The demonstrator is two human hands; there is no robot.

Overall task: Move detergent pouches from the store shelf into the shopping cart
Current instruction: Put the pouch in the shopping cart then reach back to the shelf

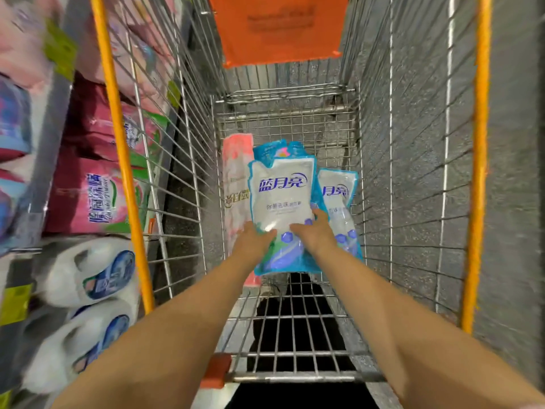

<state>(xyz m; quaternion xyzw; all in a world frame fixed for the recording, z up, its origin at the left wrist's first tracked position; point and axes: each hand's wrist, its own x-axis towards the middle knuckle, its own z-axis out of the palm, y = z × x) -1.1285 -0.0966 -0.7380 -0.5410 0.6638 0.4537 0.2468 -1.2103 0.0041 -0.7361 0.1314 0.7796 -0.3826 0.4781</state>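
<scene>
In the head view, both arms reach down into the shopping cart (295,119). The left hand (256,240) and right hand (315,234) grasp the lower part of one blue-and-white detergent pouch (280,193). The thumbs lie on its front; the other fingers are mostly hidden behind it. The pouch is inside the cart's basket, near its far end, and held flat. Whether it already rests on what lies below cannot be told.

Two more packs already lie in the cart. A second blue pouch (339,202) sits just right of the held one and is partly covered by it. A pink-and-white pouch (236,178) lies on its left, against the cart's left wall.

Left of the cart stands the store shelf (53,113), stocked with pink pouches (97,199) and, lower down, white bottles (94,270), all blurred.

I judge the task to be well under way. This pouch needs only letting go, and more stock waits on the shelf.
</scene>
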